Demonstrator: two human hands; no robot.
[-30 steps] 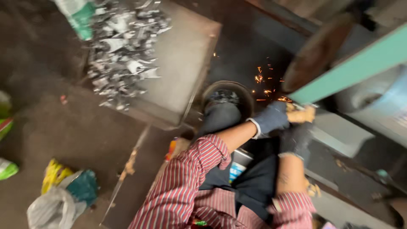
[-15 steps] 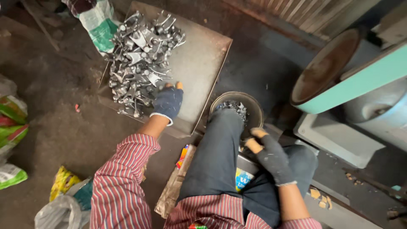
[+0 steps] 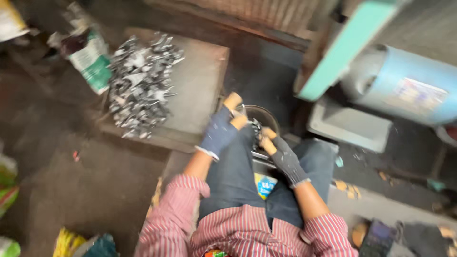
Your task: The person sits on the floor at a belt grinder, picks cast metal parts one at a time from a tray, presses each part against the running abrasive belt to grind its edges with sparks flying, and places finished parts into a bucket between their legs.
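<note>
My left hand [image 3: 220, 131], in a blue glove with bare tan fingertips, is over my left knee beside a round metal bowl [image 3: 266, 114]. Its thumb and fingers pinch a small shiny metal piece [image 3: 238, 112]. My right hand [image 3: 282, 156], in a dark glove, reaches to the bowl's near rim, with its fingertips at dark metal bits [image 3: 257, 128] there. Blur hides whether it grips one. A heap of grey metal pieces [image 3: 140, 88] lies on a flat board [image 3: 200, 90] to the left.
A teal-guarded machine [image 3: 342, 52] with a blue motor drum [image 3: 409, 90] and a grey base [image 3: 350, 126] stands at the right. A printed sack [image 3: 88, 57] lies beyond the heap. Coloured bags [image 3: 71, 240] lie on the dirt floor at the lower left.
My left hand has come back from the heap of metal pieces to the bowl. My right hand has moved up to the bowl's rim. The view has swung left and nearer.
</note>
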